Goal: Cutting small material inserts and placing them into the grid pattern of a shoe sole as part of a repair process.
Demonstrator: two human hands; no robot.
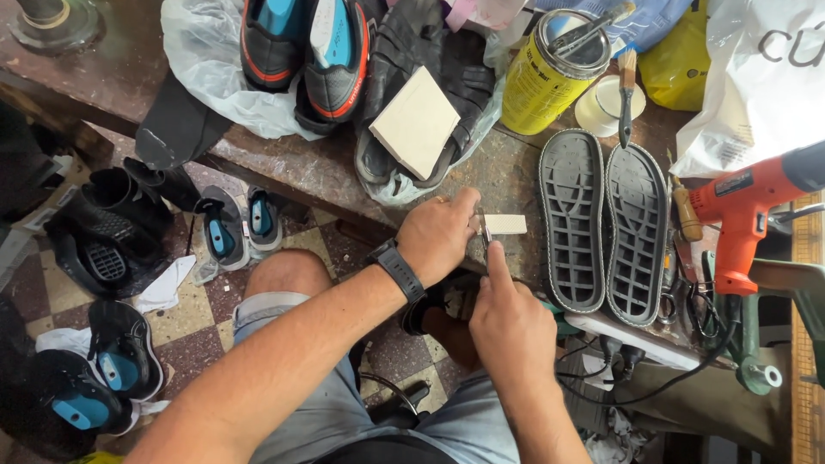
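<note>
My left hand point(438, 234) presses a small pale rectangular piece point(505, 224) down on the worn workbench point(309, 167); a black watch sits on that wrist. My right hand point(509, 320) holds a thin metal blade point(484, 230) upright against the piece's left end, index finger stretched along it. Two grey shoe soles point(601, 228) lie tread-up just to the right of both hands.
An orange heat gun point(746, 210) rests at the right. Behind the hands are a yellow glue can point(550, 73) with a brush, a pale square sheet point(418, 120) on black shoes, and blue-black shoes in a plastic bag point(305, 56). More shoes lie on the tiled floor point(198, 326).
</note>
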